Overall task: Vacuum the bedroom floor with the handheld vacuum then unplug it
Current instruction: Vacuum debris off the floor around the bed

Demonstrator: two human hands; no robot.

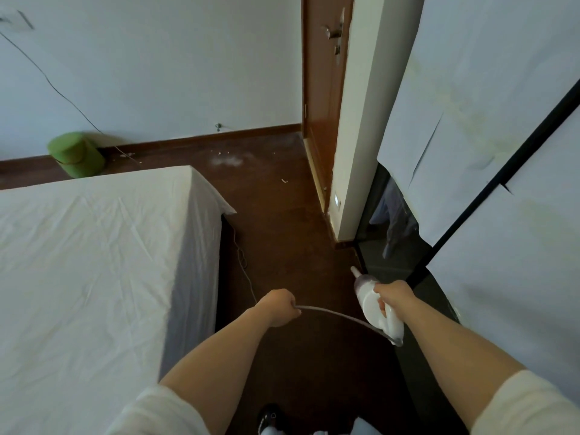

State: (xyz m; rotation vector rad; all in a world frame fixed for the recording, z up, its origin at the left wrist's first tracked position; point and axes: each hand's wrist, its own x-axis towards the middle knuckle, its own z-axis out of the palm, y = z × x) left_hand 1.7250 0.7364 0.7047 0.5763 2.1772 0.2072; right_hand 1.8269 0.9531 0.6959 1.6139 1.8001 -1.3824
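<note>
Nearest, dark shoe [269,417] on brown wood floor [282,240]. Left hand [277,307] clenched round grey power cord [339,316], which arcs right to rear of white handheld vacuum [375,304]. Right hand [392,297] gripping vacuum handle, nozzle aimed forward and down beside dark wardrobe frame [489,189]. Left: bed with white sheet [94,262]; thin white cable [243,265] trailing along its edge. Farther: pale debris [227,161] scattered on floor, green round bin [76,155] against skirting, brown door [326,89] with metal handle. No readable brand or writing anywhere.
</note>
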